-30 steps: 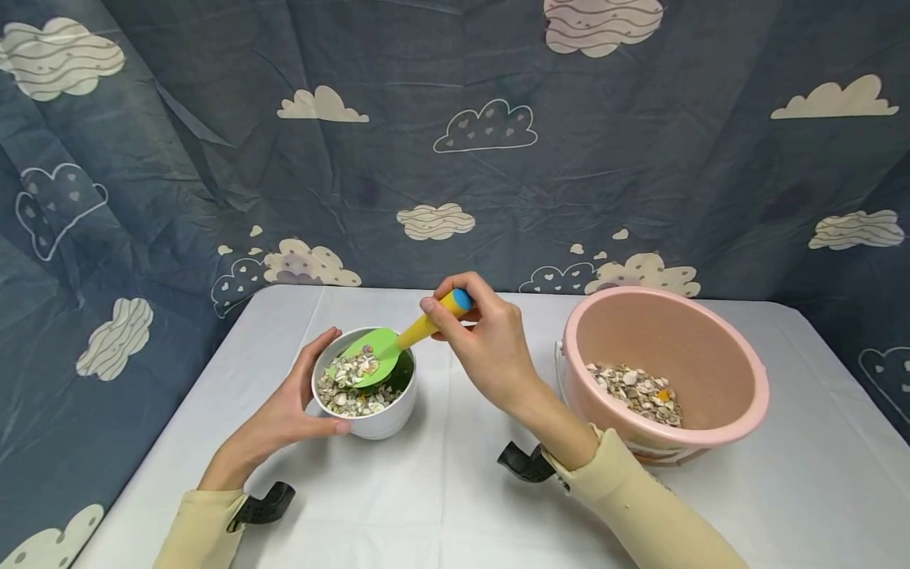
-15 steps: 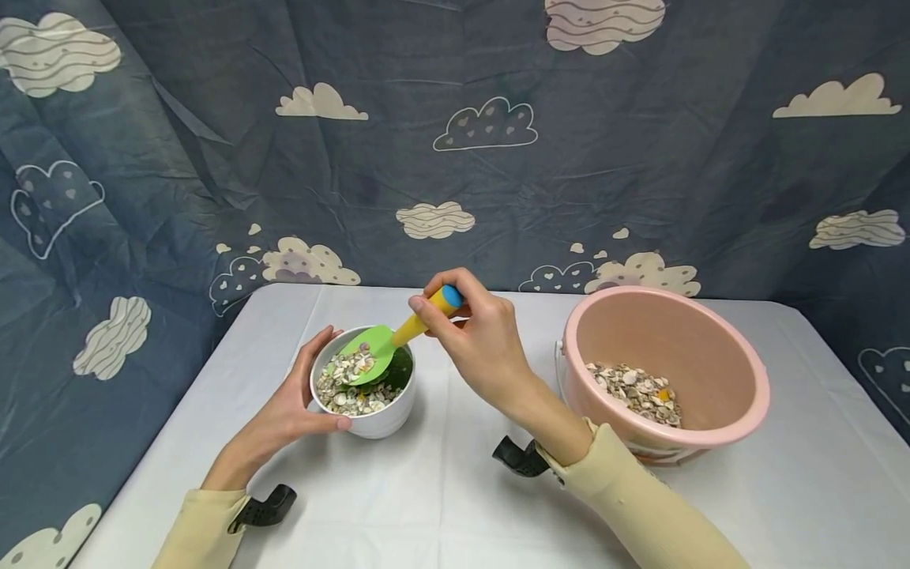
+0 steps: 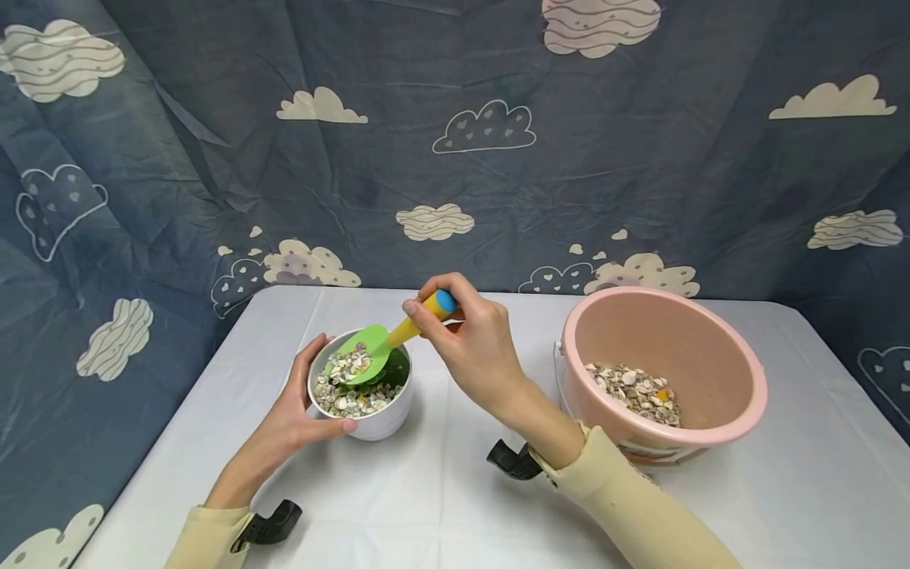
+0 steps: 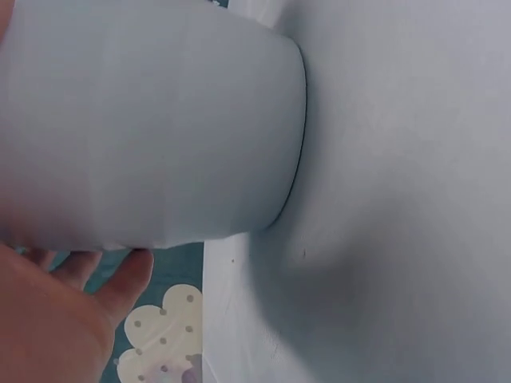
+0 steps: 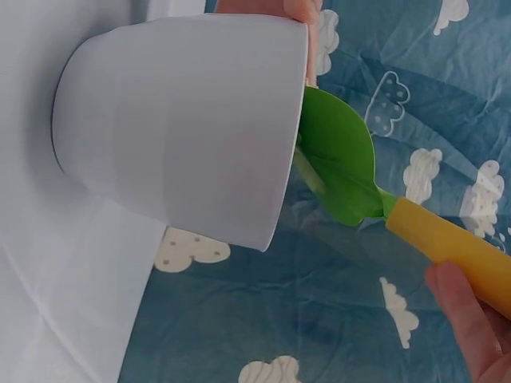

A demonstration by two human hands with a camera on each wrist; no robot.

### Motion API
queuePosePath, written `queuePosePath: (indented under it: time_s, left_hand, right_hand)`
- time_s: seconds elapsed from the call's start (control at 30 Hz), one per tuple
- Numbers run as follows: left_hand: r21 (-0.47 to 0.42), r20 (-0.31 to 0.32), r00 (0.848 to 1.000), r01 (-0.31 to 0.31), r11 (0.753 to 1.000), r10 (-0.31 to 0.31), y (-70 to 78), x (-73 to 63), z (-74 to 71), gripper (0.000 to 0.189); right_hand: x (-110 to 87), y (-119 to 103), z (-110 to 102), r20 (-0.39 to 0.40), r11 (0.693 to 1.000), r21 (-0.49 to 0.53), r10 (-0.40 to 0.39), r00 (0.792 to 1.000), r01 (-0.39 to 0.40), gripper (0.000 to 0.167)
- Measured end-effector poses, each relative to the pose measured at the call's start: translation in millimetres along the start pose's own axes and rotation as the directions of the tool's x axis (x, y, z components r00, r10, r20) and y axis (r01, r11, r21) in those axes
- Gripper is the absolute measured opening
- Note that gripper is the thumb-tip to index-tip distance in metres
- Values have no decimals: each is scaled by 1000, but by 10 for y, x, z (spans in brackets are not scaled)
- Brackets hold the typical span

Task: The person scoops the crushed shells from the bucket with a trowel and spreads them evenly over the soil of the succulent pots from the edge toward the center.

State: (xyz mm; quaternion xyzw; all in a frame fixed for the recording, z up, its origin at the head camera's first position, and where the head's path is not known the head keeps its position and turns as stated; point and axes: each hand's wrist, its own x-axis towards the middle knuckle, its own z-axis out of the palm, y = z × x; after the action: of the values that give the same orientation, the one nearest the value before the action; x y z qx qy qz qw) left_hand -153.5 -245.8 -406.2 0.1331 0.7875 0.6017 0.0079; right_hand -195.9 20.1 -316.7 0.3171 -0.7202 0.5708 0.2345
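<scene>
Right of the white pot [image 3: 380, 425], the right grip [image 3: 478, 348] pinches the scoop [image 3: 379, 353], slanted leftward down to the pot's mouth; the left grip [image 3: 293, 411] holds the pot's left.

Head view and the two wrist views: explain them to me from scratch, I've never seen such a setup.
There is no machine here: a person works with two bare hands. The wide picture comes from a camera worn on the head, looking forward and down over a white-covered table. The two close pictures come from a camera on each wrist.

The left hand grips a white pot partly filled with small pale pieces. The right hand holds a green scoop by its yellow handle, with more pieces on its blade. A pink bucket, also containing pieces, stands to the right.
</scene>
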Motion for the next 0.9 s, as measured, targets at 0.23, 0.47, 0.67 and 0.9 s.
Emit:
queuePosePath:
  time_s: [0.23,0.47,0.67,0.9]
  left_hand:
    - [36,-31,999,26,999,-25,25,-40,46,117]
    - [31,-52,998,39,999,-38,36,-69,60,116]
    - [55,-64,997,45,997,-42,38,-72,70,116]
    - [74,-71,996,55,996,-49,41,-72,70,116]
  right_hand:
    - [-4,6,38,15,996,-46,-74,997,75,17]
    - [7,-23,59,38,989,-74,-126,991,129,18]
    - [22,-65,67,70,985,-86,-147,987,153,19]
    - [43,-90,79,75,981,-102,-160,984,167,18]
